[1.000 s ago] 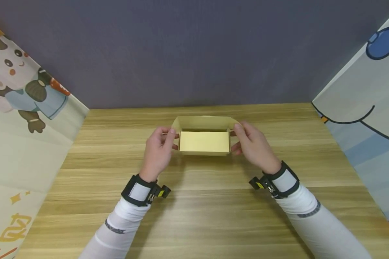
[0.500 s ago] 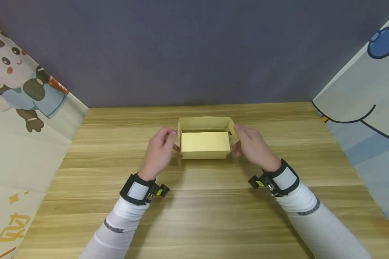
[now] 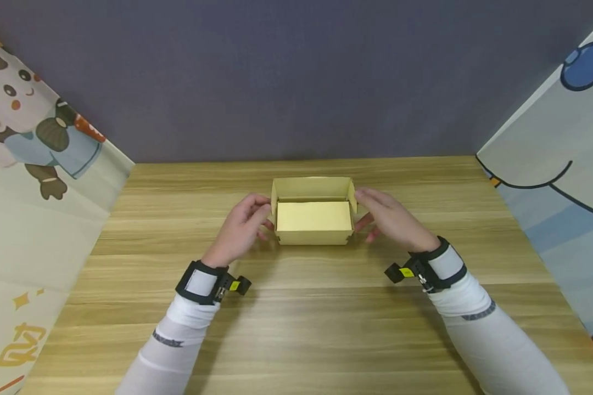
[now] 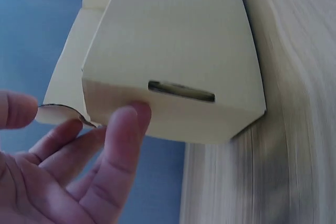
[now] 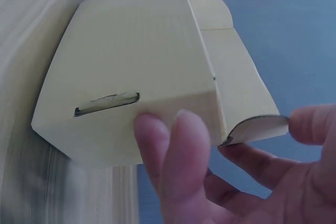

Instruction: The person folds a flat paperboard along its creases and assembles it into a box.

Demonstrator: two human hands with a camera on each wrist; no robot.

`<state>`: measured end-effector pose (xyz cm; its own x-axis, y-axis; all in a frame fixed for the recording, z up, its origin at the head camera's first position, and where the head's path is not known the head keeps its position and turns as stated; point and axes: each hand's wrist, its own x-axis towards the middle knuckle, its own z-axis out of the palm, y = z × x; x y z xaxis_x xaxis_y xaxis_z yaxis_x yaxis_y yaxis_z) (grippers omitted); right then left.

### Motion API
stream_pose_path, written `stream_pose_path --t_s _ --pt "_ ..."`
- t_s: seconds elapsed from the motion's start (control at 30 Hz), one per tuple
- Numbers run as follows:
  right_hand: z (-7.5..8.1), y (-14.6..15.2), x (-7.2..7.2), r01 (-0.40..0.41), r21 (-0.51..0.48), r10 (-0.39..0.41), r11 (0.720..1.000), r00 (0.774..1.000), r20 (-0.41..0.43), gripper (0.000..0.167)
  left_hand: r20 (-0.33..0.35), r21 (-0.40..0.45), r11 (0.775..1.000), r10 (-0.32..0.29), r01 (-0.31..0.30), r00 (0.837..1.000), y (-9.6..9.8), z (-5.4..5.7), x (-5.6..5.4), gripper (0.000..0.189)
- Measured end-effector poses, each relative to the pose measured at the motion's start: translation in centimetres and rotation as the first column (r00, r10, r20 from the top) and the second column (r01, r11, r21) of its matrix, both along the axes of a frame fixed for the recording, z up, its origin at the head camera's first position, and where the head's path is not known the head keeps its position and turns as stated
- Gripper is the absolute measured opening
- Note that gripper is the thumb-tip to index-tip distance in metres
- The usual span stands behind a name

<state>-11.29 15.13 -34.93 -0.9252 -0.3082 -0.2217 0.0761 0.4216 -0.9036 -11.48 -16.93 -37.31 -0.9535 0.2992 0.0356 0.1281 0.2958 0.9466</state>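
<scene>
A small pale yellow cardboard box (image 3: pixel 313 237) stands on the wooden table, its lid (image 3: pixel 312 188) raised at the back with side tabs folded forward. My left hand (image 3: pixel 239 227) is at the box's left end. In the left wrist view its fingertips (image 4: pixel 126 129) touch the end wall below a slot, and the thumb is at the edge of the tab (image 4: pixel 60 113). At the opposite end is my right hand (image 3: pixel 395 222), fingers loosely extended. The right wrist view has its fingertips (image 5: pixel 152 135) against the end wall and the thumb at the other tab (image 5: pixel 257 128).
The wooden table (image 3: pixel 316 329) runs back to a dark blue-grey panel (image 3: pixel 296 82). Cartoon-printed sheets flank it at the left (image 3: pixel 24 219) and right (image 3: pixel 548 142). Both wrists wear black camera straps.
The box has tipped slightly so more of its front wall shows, and sits a little closer. Both hands have loosened and moved slightly outward from its ends.
</scene>
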Motion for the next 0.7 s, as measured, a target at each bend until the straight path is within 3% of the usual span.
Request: stream_pose_path --t_s 0.47,0.63,0.7 --pt "-0.9 0.0 -0.6 -0.011 -0.025 0.011 1.000 1.000 -0.004 0.062 0.001 0.037 0.998 -0.054 0.054 0.999 -0.4 -0.8 -1.2 0.045" --pt "-1.1 0.0 -0.7 0.000 -0.018 0.000 1.000 1.000 -0.002 0.063 0.021 -0.007 0.998 -0.062 0.062 0.998 0.0 0.8 -0.6 0.051" --pt "-1.2 0.0 -0.7 0.002 -0.015 -0.003 1.000 1.000 -0.003 0.062 0.028 -0.022 0.998 -0.060 0.061 0.998 0.0 0.9 -0.6 0.051"
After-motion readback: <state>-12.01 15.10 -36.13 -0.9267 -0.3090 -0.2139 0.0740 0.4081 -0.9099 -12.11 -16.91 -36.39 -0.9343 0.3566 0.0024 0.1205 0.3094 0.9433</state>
